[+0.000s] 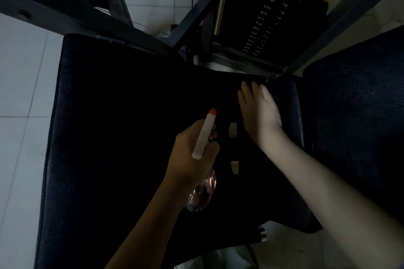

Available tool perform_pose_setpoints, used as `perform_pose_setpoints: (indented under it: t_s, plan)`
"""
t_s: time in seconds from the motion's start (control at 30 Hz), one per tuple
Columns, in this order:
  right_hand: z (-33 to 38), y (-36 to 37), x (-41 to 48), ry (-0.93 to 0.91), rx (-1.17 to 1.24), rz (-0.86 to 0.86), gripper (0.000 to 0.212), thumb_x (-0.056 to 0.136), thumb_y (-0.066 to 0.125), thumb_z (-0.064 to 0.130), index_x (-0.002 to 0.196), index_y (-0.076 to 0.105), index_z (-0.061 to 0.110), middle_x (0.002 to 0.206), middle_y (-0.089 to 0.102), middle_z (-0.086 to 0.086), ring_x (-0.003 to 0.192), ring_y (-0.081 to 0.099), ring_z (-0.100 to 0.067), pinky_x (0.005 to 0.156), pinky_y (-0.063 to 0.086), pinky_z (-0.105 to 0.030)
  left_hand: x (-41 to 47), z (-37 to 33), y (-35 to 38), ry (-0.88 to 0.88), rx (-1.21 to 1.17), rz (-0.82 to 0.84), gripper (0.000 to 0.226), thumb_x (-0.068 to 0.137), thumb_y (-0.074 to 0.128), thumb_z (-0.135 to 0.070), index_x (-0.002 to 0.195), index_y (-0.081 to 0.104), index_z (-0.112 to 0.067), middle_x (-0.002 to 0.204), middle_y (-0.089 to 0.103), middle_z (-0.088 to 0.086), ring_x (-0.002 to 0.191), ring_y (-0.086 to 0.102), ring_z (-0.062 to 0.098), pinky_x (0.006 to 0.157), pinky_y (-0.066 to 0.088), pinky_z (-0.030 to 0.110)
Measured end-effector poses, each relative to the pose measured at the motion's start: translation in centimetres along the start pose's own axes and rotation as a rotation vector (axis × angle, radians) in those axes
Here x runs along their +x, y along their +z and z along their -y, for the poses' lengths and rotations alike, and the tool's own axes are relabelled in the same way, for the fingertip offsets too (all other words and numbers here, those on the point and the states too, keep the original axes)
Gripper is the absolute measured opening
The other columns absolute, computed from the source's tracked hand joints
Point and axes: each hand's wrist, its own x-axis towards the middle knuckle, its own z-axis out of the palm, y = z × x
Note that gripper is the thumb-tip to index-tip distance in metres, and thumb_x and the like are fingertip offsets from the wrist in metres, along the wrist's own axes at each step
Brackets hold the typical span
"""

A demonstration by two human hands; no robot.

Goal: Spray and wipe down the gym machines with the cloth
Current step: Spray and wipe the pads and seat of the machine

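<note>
1. The left hand (pixel 192 155) gripped a spray bottle (pixel 204 135), its nozzle pointing away over the dark seat pad (pixel 113 129).
2. To its right, the right hand (pixel 259 111) lay flat, fingers spread narrowly, pressing a dark cloth (pixel 282 94) barely distinguishable from the pad.

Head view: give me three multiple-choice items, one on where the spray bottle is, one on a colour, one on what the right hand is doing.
1. Where is the spray bottle?
A. in the left hand
B. on the floor
C. on the weight stack

2. What colour is the bottle's nozzle tip?
A. blue
B. orange-red
C. green

3. How is the right hand?
A. clenched around a bar
B. raised off the machine
C. laid flat on the dark pad

Answers:
1 A, the left hand is wrapped around its neck above the pad.
2 B, the tip shows orange-red on a white head.
3 C, the fingers lie spread near the pad's far edge; whether a cloth is under them is too dark to tell.
</note>
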Motion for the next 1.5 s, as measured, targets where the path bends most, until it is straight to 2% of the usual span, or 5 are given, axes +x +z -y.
perform_pose_setpoints:
  t_s: [0.23, 0.47, 0.67, 0.9, 1.5]
  plan:
    - [-0.6, 0.9, -5.4, 0.041, 0.153, -0.184, 0.055, 0.083, 0.024, 0.018, 0.117, 0.064, 0.0, 0.127, 0.058, -0.019, 0.128, 0.046, -0.034, 0.116, 0.003, -0.036, -0.3, -0.1, 0.2, 0.06, 0.028, -0.002, 0.025, 0.075, 0.05, -0.029, 0.098, 0.061, -0.026, 0.078, 0.058, 0.01, 0.066, 0.058, 0.027, 0.053, 0.049, 0.044]
    - [1.0, 0.4, -2.9, -0.096, -0.031, -0.008, 0.056, 0.101, 0.02, 0.025, 0.149, 0.005, 0.001, 0.158, 0.005, -0.014, 0.145, 0.004, -0.029, 0.117, 0.002, -0.039, -0.4, -0.1, 0.9, 0.051, 0.082, -0.044, 0.023, 0.074, 0.051, -0.022, 0.082, 0.057, -0.002, 0.07, 0.057, 0.013, 0.057, 0.055, 0.03, 0.046, 0.045, 0.046]
    - [0.0, 1.1, -7.9, -0.02, 0.236, -0.101, 0.048, 0.077, 0.03, 0.01, 0.099, 0.071, -0.006, 0.11, 0.067, -0.02, 0.11, 0.062, -0.03, 0.115, 0.012, -0.037, -0.9, 0.3, 0.5, 0.042, -0.025, -0.024, 0.016, 0.076, 0.051, -0.025, 0.09, 0.059, -0.026, 0.077, 0.059, 0.005, 0.066, 0.059, 0.024, 0.054, 0.048, 0.042]
    - [-3.1, -1.9, -2.1, 0.144, 0.014, -0.147, 0.051, 0.097, 0.027, 0.008, 0.146, 0.017, -0.003, 0.156, 0.014, -0.018, 0.145, 0.008, -0.033, 0.117, 0.0, -0.045, -0.7, 0.2, 0.5, 0.05, -0.119, -0.031, 0.025, 0.076, 0.052, -0.03, 0.093, 0.062, -0.046, 0.083, 0.058, 0.012, 0.073, 0.057, 0.041, 0.058, 0.049, 0.056]
    - [2.9, 3.0, -5.9, 0.096, -0.033, -0.041, 0.059, 0.101, 0.029, 0.025, 0.15, 0.005, 0.004, 0.157, 0.004, -0.017, 0.145, 0.008, -0.03, 0.117, 0.005, -0.039, -2.0, 0.7, 1.0, 0.11, 0.07, -0.021, 0.014, 0.079, 0.05, -0.031, 0.091, 0.054, -0.025, 0.073, 0.052, 0.0, 0.062, 0.053, 0.024, 0.054, 0.044, 0.037]
